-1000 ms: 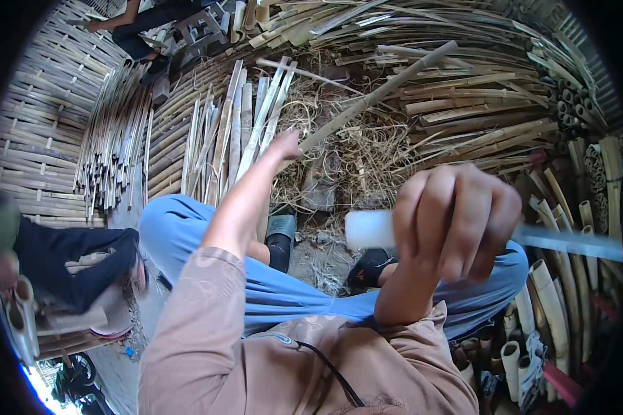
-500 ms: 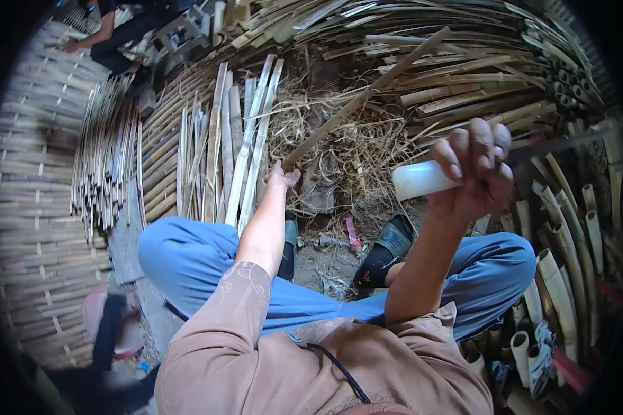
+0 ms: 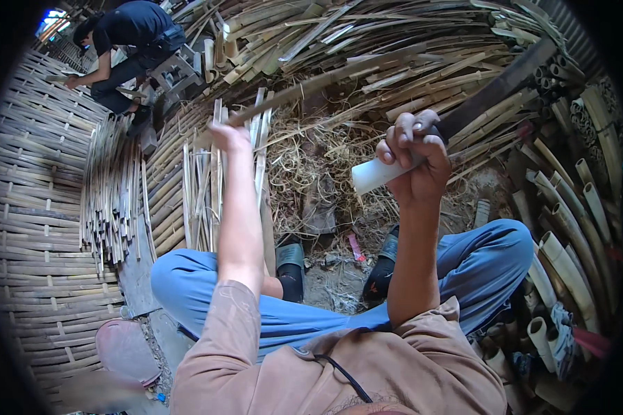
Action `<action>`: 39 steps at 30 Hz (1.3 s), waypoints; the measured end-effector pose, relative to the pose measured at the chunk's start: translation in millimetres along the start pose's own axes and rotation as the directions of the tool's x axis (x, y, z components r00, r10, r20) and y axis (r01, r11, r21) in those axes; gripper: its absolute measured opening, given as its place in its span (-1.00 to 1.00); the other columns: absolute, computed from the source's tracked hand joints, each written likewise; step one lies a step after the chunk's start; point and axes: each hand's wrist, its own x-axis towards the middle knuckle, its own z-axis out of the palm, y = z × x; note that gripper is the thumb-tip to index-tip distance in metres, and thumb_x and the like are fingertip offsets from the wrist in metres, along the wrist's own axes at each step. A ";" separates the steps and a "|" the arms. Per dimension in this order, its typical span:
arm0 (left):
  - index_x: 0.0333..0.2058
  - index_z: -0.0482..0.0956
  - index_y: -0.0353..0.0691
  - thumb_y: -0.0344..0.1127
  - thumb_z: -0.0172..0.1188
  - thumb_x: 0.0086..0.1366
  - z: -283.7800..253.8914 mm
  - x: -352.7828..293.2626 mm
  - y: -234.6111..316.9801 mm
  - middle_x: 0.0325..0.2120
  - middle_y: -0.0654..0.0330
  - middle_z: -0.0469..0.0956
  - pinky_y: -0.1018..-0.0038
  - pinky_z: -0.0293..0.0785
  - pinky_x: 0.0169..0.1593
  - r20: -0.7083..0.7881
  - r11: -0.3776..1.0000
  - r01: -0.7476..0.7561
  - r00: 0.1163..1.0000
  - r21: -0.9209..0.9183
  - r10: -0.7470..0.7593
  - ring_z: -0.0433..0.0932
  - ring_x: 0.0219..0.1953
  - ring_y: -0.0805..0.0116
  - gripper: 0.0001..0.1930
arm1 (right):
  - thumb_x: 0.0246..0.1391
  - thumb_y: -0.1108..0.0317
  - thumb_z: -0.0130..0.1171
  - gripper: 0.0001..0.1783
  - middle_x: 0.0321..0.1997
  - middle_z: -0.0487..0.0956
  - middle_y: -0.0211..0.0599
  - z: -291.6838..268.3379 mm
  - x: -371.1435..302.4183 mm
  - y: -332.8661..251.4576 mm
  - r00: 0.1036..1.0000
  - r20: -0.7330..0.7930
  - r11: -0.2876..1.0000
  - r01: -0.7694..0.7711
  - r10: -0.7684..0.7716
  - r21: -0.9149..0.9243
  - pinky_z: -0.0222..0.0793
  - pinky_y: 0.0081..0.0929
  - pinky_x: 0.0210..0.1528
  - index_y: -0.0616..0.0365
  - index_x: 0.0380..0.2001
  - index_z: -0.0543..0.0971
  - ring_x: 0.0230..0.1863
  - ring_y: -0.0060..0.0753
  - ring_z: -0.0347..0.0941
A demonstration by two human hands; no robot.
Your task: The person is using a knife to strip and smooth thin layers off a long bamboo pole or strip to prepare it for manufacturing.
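Note:
My left hand is stretched forward and grips the near end of a long bamboo strip that runs up and to the right over the pile. My right hand is raised and closed around the white handle of a big knife whose dark blade points up to the right. I sit with knees apart in blue trousers, dark sandals on my feet.
Split bamboo strips lie bundled ahead, more to the left on a woven bamboo mat. Bamboo tubes are stacked at right. Shavings cover the ground. Another person crouches at top left.
My left hand has reached farther forward and up along the bamboo strip. My right hand with the knife has shifted left and the blade now points up right. The view tilted forward.

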 end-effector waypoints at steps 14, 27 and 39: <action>-0.35 0.40 -0.37 -0.21 -0.02 0.28 186.3 -12.4 478.6 -0.47 -0.01 0.46 -0.08 0.54 -0.06 0.644 0.866 -0.495 0.643 -0.064 0.415 0.53 -0.35 0.03 -0.73 | 0.14 0.44 0.14 -0.70 -0.55 0.53 -0.49 14.8 -4.2 33.4 0.895 -0.408 0.415 -0.446 0.181 -0.793 0.31 -0.64 -0.55 0.30 -0.07 0.59 -0.58 -0.72 0.40; -0.27 0.42 -0.30 -0.30 0.12 0.47 196.3 -56.2 448.9 -0.38 0.20 0.41 0.18 0.44 -0.03 0.837 0.887 -0.419 0.402 -0.192 0.371 0.40 -0.29 0.30 -0.82 | 0.15 0.38 0.17 -0.72 -0.51 0.61 0.16 127.5 16.4 127.9 0.948 -0.024 0.103 -0.059 0.316 -0.993 0.51 0.05 -0.28 0.36 -0.14 0.50 -0.44 0.20 0.61; -0.12 0.41 -0.43 -0.25 0.09 0.49 203.3 -98.4 413.1 -0.30 0.03 0.47 0.14 0.52 0.01 0.838 0.883 -0.445 0.418 -0.148 0.351 0.52 -0.16 0.15 -0.72 | 0.18 0.37 0.16 -0.83 -0.38 0.63 0.02 29.7 0.7 119.0 0.839 -0.406 -0.356 -0.279 0.362 -0.892 0.52 -0.14 -0.21 0.28 -0.28 0.55 -0.35 -0.13 0.61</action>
